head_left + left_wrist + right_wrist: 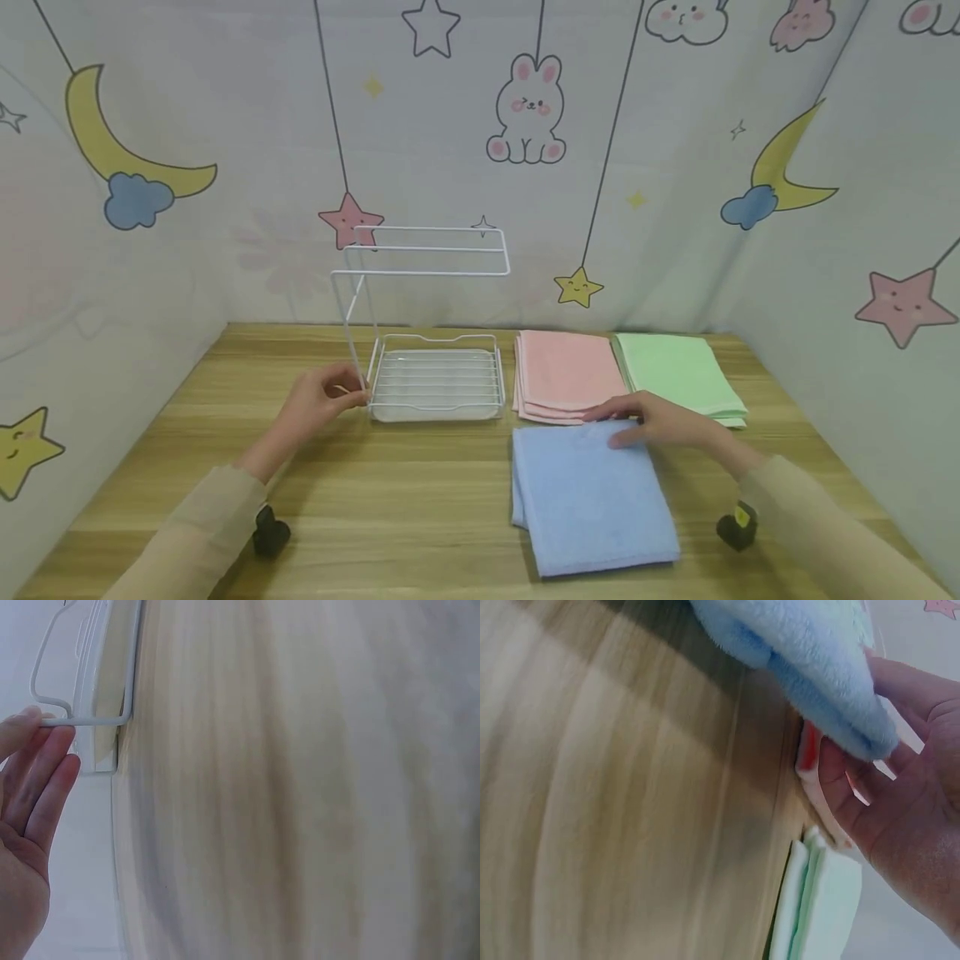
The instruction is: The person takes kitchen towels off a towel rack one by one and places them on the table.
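Observation:
A white wire rack (pixel 420 273) with a tall frame and a clear tray in its base stands left of centre on the table. My left hand (pixel 318 397) pinches the wire at the rack's near left corner; in the left wrist view thumb and fingers of the left hand (pixel 30 802) meet on that wire. A folded blue towel (pixel 596 500) lies right of centre, toward the front. At its far edge my right hand (pixel 652 419) grips the folded layers, thumb on top and fingers beneath, as the right wrist view shows the blue towel (pixel 802 660) lifted there.
Just behind the blue towel lies a folded pink towel (pixel 566 371), right of the rack. A folded green towel (pixel 678 371) sits beside it, farther right. Pale curtains (pixel 435 150) printed with stars, moons and a rabbit border the wooden table (pixel 420 500) at the back and sides.

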The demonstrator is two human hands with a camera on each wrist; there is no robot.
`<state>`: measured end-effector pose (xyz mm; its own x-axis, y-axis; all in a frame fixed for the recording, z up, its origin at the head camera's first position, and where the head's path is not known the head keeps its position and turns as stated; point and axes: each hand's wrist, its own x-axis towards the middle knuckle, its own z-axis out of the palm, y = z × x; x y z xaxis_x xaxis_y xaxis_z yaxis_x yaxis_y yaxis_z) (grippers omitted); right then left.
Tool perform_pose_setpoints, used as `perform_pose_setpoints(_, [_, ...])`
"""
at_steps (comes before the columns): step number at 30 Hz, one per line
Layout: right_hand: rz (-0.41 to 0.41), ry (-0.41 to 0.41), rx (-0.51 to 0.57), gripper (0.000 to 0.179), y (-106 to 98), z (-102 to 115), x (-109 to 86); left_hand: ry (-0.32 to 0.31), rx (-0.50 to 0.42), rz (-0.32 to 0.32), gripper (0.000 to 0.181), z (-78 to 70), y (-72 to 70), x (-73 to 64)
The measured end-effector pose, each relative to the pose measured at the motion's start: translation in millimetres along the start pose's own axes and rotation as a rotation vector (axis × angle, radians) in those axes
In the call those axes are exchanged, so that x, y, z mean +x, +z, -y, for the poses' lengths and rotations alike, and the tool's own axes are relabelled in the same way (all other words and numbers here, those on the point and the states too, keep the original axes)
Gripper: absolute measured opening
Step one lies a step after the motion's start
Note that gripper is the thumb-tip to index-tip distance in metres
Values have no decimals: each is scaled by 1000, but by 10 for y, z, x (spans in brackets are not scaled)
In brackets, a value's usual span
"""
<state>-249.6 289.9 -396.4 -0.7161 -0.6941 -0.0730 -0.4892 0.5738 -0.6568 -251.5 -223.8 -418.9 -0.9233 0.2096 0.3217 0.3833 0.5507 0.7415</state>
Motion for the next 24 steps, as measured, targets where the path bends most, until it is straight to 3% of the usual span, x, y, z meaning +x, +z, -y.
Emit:
perform_pose_setpoints(10, [-122,-28,33,34,23,-164,-237,6,-1,7,14,19,4,2])
perform_pose_setpoints(15, [-129,-18,65,33,66,-184,-301,12,-9,0,14,-5,-1,-3])
perform_pose_setpoints(20, [-140,-32,50,34,98,-243,-303,10,16,3,13,-200,-28,-43])
perform_pose_setpoints(24, [-156,8,25,33,73,-263,-279,18,9,-1,13,-123,-9,-34])
